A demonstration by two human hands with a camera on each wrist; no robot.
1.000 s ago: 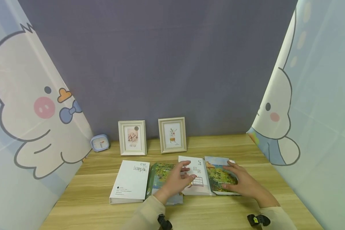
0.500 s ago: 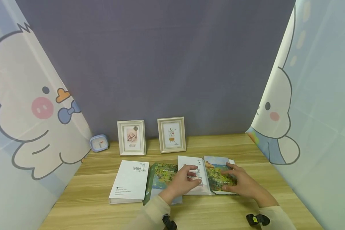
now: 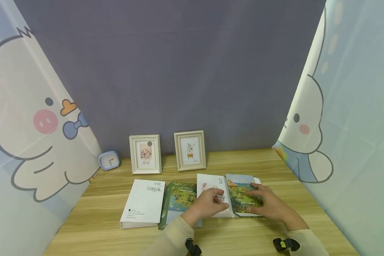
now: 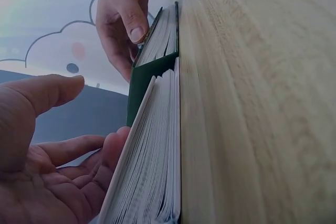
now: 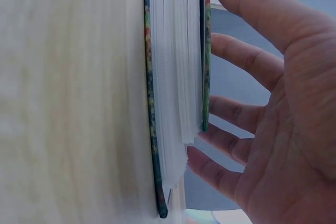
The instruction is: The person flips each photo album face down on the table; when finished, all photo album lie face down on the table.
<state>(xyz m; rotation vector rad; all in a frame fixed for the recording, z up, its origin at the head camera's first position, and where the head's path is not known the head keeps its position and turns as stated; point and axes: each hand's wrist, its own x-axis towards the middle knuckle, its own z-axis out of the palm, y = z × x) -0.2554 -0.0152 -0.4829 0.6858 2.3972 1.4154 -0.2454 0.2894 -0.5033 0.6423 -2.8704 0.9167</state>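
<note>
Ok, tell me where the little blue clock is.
In the head view the blue clock stands at the back left of the wooden table, beside the cartoon curtain and left of the two picture frames.

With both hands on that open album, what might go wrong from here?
The left hand rests on the white page with fingers only at the page edges; a loose sheet might crease or bend. The right hand lies flat on the painted cover, so the album could slide on the smooth wooden table toward the green book beside it.
</note>
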